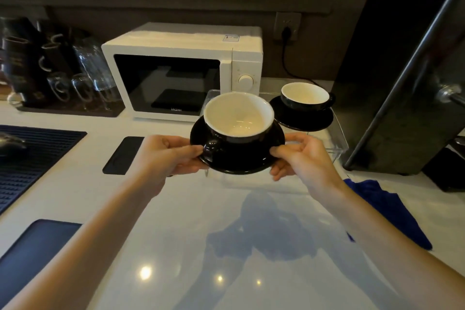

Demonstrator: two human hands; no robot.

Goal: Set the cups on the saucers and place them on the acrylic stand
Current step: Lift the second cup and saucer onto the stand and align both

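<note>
A black cup with a white inside (239,118) sits on a black saucer (241,161), held in the air over the near left part of the clear acrylic stand (338,138). My left hand (166,156) grips the saucer's left rim, next to the cup's handle. My right hand (302,156) grips its right rim. A second black cup (305,97) rests on its own saucer (304,118) on the stand's far right part.
A white microwave (183,70) stands right behind the stand. Glasses and dark mugs on a tray (63,75) sit at the far left. Dark mats (32,158) lie at left, a blue cloth (387,209) at right, and a dark machine (407,108) beside the stand.
</note>
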